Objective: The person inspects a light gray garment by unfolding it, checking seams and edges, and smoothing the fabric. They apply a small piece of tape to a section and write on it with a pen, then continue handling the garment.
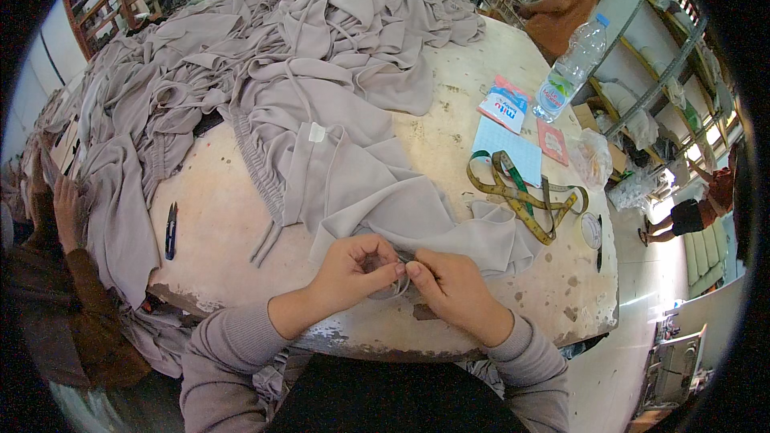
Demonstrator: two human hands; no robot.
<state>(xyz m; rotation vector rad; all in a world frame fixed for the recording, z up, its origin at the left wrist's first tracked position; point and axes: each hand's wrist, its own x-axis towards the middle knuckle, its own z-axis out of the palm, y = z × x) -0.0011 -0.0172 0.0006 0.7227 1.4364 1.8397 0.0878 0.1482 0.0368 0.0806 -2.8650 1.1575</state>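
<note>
Both of my hands meet over the near edge of a worn wooden table (198, 216). My left hand (361, 270) pinches part of a thin grey drawstring (392, 294) between thumb and finger. Close against it, my right hand (448, 288) pinches the same cord. Just beyond my hands lies a grey garment (361, 174) with a gathered elastic waistband (255, 162) and a small white label (317, 133). A loose cord end (264, 245) hangs from it onto the tabletop. What exactly the fingertips hold is partly hidden.
A large heap of grey garments (337, 12) covers the far side. Thread snips (171, 231) lie at left, near a co-worker's hand (69, 210). At right are a tape measure (511, 186), paper (505, 147), a packet (504, 105), a water bottle (568, 72) and a tape roll (591, 231).
</note>
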